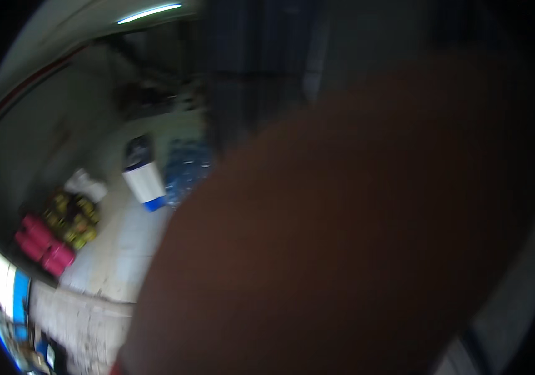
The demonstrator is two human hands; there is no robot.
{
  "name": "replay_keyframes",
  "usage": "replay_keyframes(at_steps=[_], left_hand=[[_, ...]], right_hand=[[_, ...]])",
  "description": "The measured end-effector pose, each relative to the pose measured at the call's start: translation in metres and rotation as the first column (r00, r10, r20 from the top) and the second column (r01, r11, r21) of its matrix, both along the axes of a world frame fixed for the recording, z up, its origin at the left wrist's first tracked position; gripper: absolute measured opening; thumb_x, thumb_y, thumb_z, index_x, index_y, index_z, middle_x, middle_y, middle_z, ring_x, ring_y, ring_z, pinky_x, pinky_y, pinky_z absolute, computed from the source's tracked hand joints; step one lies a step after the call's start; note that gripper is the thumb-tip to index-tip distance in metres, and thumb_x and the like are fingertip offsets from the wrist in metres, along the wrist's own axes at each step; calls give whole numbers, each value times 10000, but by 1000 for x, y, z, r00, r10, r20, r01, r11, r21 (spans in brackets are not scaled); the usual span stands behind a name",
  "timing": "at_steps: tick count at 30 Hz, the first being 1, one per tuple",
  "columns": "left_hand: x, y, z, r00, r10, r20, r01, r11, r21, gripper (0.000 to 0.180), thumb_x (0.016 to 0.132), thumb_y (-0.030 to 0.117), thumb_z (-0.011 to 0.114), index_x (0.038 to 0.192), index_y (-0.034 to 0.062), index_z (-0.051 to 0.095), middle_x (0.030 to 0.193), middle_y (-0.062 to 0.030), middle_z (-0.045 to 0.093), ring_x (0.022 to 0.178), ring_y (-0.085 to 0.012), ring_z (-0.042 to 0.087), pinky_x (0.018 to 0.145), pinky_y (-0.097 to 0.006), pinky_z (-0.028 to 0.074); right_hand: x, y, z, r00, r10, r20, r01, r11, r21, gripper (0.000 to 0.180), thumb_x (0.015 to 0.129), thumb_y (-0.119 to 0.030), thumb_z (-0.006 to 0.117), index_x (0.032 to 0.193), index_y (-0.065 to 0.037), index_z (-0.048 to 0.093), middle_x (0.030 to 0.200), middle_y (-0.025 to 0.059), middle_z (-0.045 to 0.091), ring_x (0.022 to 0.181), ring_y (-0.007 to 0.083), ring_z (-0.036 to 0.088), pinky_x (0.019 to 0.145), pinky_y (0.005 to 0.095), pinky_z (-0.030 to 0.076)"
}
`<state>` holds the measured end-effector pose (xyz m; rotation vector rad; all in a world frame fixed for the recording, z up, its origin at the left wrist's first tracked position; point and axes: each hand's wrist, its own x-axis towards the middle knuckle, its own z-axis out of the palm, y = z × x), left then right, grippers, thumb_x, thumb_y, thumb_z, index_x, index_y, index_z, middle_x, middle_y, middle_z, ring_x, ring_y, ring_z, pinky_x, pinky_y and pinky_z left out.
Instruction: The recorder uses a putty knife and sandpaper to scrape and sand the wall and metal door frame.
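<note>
A large, blurred brown shape (330, 225), apparently bare skin very close up, covers the middle and right of the head view. It seems to be part of my right hand or forearm, though its outline shows no separate fingers. Whether it holds anything cannot be seen. My left hand does not appear. Left of the shape, on a pale surface, stands a white and blue box (145, 178) with a dark end. Beside it lies shiny blue clear plastic (186, 164), partly hidden by the skin.
Further left sit pink cylinders (45, 244), a cluster of yellow and dark items (72, 215) and a crumpled white bag (86, 185) against a grey-green wall (30, 137). A lit tube lamp (148, 13) hangs above. Bright daylight enters at the lower left.
</note>
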<state>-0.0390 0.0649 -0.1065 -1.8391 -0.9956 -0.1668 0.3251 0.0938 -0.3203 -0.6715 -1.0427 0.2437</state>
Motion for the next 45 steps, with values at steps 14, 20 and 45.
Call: replay_keyframes(at_steps=[14, 20, 45], left_hand=[[146, -58, 43, 970, -171, -170, 146, 978, -149, 329, 952, 266, 523, 983, 6, 723, 1052, -151, 698, 972, -237, 664, 849, -396, 543], [145, 12, 6, 820, -200, -536, 531, 615, 583, 340, 912, 326, 596, 811, 46, 760, 998, -141, 676, 978, -242, 634, 849, -390, 517], [139, 3, 16, 753, -580, -311, 658, 677, 331, 264, 923, 241, 622, 909, 11, 752, 1088, -113, 636, 1026, -255, 610, 897, -375, 501]], right_hand=[[-108, 4, -67, 851, -328, 409, 328, 942, 72, 586, 1062, -362, 368, 1530, -19, 288, 1587, 250, 236, 1481, 386, 215, 1189, 430, 218], [-52, 35, -16, 802, -428, 416, 476, 880, -12, 624, 1058, -334, 315, 1531, 51, 185, 1587, 305, 144, 1481, 445, 143, 1215, 434, 145], [-25, -16, -67, 728, 468, -500, -429, 881, 200, 319, 1003, -213, 577, 1297, -98, 530, 1083, 20, 640, 896, 113, 626, 760, 289, 527]])
